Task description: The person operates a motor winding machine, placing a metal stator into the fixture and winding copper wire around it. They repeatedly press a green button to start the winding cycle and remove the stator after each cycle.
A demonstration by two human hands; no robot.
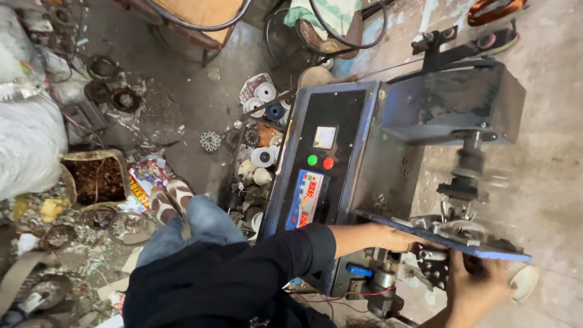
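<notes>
- Machine [364,152]: grey metal box on a concrete bench, with a black panel, green and red buttons and a lit red counter.
- Blue plate [480,249] juts from its near right end, over both hands.
- Left hand [401,239]: reaches under the plate; grip hidden, cannot tell.
- Right hand [477,288]: fingers curled on a dark part under the plate.
- Floor left: spools [263,157], scrap.
</notes>
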